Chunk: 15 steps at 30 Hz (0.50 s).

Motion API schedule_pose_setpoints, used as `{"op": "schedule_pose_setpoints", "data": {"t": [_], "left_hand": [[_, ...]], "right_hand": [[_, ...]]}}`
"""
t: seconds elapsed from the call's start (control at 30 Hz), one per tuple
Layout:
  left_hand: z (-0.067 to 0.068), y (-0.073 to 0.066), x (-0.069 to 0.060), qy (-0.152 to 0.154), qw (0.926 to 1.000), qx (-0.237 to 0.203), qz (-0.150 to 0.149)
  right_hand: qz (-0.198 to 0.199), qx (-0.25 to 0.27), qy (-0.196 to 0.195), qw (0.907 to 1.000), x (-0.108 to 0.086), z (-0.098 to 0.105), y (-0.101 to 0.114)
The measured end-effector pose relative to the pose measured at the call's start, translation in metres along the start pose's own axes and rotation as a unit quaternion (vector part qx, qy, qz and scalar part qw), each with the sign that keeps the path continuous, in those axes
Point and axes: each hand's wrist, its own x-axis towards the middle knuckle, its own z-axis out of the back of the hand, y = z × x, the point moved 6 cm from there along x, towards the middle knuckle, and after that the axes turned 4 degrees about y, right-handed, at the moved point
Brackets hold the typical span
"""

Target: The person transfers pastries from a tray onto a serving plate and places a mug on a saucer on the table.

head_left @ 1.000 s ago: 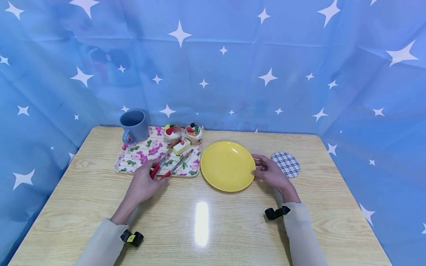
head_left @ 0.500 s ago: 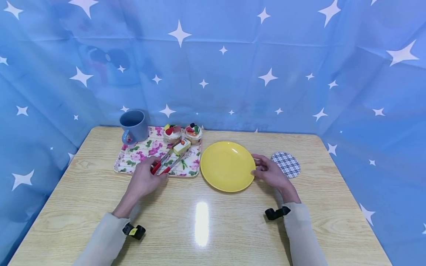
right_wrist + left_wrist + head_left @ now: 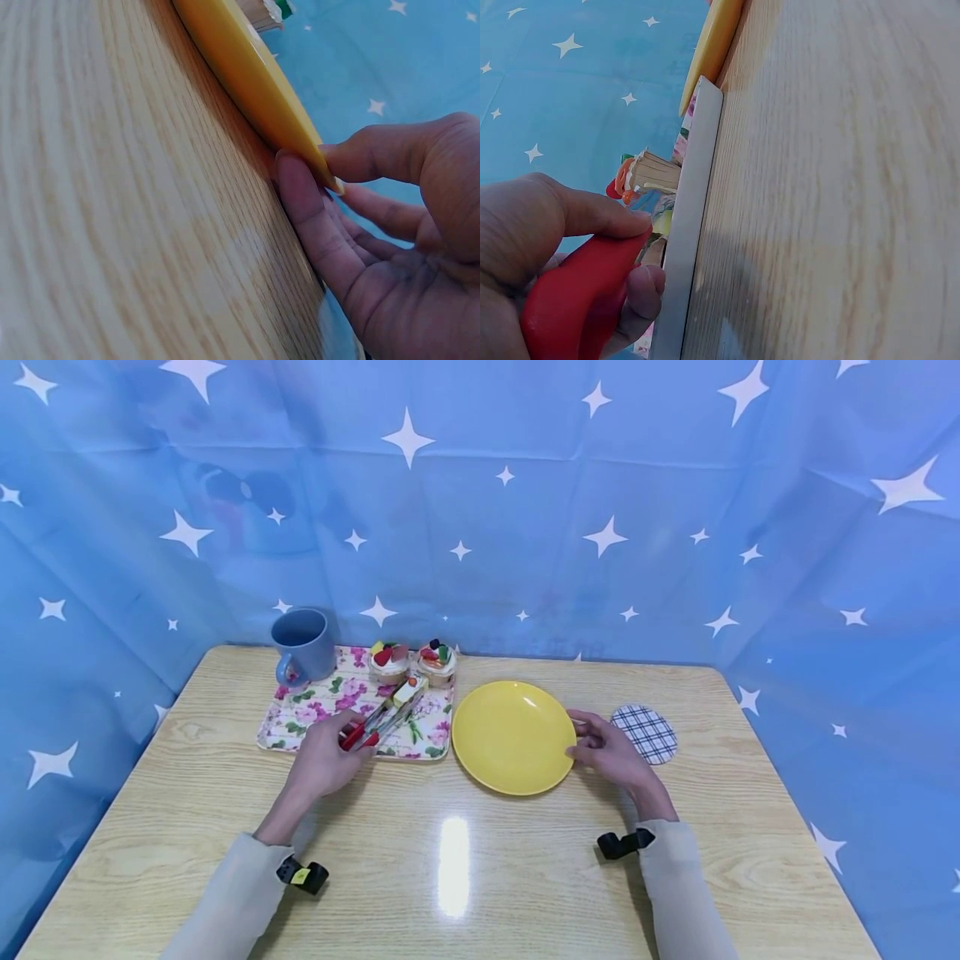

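In the head view my left hand (image 3: 324,758) grips red-handled tongs (image 3: 353,737) over the front of the flowered tray (image 3: 296,735). The metal arms of the tongs lie on either side of a small cake slice (image 3: 407,692) topped with a red berry. Whether both tips touch it is hard to tell. In the left wrist view, thumb and fingers wrap the red handle (image 3: 570,296). My right hand (image 3: 613,755) pinches the right rim of the yellow plate (image 3: 513,739). In the right wrist view, the thumb is on one side of the plate's edge (image 3: 259,82) and fingers on the other.
Two fruit-topped cupcakes (image 3: 388,665) stand behind the cake slice on the tray. A blue mug (image 3: 311,647) is at the tray's back left corner. A checked round coaster (image 3: 645,732) lies right of the plate. A starry blue curtain (image 3: 517,568) hangs behind the wooden table (image 3: 375,893).
The arms of the tongs have drawn closer together around the cake slice as my left hand tightened. My right hand and the plate have stayed in place.
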Motion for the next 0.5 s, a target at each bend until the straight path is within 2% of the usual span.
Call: {"op": "schedule_pose_setpoints", "data": {"t": [0.5], "left_hand": [[-0.0025,0.0015,-0.0042,-0.005,0.9997,-0.023,-0.004]], "right_hand": [[0.0,-0.007,-0.002,1.0,0.0002,0.0001,0.0001]]}}
